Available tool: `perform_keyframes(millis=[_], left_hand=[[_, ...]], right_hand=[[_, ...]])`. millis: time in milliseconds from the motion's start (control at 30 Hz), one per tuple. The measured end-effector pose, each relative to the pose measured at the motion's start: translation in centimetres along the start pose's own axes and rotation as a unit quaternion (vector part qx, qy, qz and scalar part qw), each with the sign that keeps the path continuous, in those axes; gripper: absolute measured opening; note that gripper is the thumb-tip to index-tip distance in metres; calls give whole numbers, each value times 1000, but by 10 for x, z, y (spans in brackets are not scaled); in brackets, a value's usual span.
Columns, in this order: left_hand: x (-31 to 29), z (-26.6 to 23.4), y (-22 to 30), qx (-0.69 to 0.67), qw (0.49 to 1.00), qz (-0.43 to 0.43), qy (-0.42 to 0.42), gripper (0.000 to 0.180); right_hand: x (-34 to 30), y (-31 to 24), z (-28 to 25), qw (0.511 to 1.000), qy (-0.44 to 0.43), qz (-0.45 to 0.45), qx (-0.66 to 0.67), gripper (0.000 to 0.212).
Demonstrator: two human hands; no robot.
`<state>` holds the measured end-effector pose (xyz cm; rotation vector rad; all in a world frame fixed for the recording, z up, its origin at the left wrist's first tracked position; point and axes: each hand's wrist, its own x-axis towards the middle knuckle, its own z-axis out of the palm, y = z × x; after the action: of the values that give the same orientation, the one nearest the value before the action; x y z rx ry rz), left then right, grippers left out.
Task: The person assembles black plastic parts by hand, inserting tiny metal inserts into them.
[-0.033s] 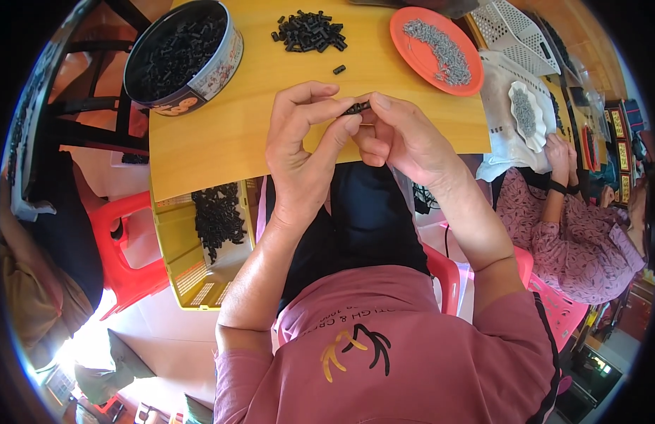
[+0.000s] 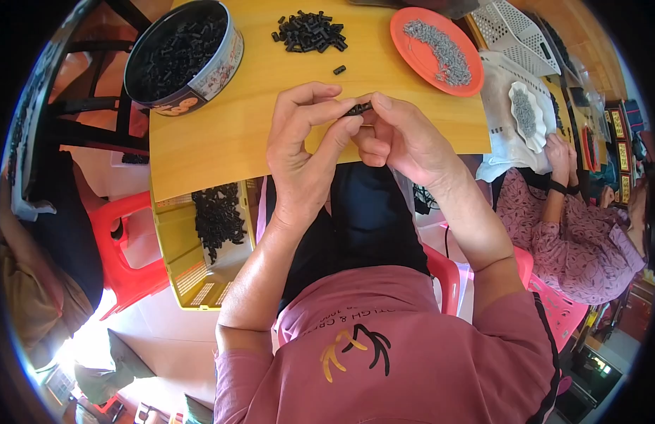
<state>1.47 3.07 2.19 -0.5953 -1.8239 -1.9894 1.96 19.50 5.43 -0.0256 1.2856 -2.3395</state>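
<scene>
A small black plastic cylinder-like part [image 2: 358, 109] is pinched between my two hands above the near half of the table. My left hand [image 2: 304, 145] grips its left end between thumb and index finger. At its right end, my right hand [image 2: 414, 145] holds it with thumb and fingertips, the lower fingers curled under. Fingertips hide both ends, so I cannot make out its details. One similar loose black part [image 2: 339, 70] lies just beyond my hands. Farther off is a heap of black parts [image 2: 310, 32].
A round tin [image 2: 232, 60] of black parts stands at the far left; a red plate [image 2: 405, 44] bears small grey pieces. On the right are a white scalloped dish [image 2: 538, 143], a white basket [image 2: 514, 35] and another person's hands [image 2: 559, 155]. A yellow crate [image 2: 173, 244] sits below the table edge.
</scene>
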Motion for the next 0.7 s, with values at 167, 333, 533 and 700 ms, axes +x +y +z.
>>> perform_keyframes(millis=[167, 333, 533, 700], left_hand=[[1, 0, 5, 20, 1000, -15, -19, 21], [9, -5, 14, 144, 988, 23, -59, 20], [3, -6, 20, 109, 992, -17, -66, 20], [0, -6, 21, 89, 994, 8, -63, 20]], right_hand=[[1, 1, -4, 997, -25, 24, 66, 34], [0, 4, 0, 997, 8, 35, 74, 34], [-2, 10, -6, 998, -25, 27, 42, 30], [-4, 8, 6, 994, -4, 39, 104, 23]])
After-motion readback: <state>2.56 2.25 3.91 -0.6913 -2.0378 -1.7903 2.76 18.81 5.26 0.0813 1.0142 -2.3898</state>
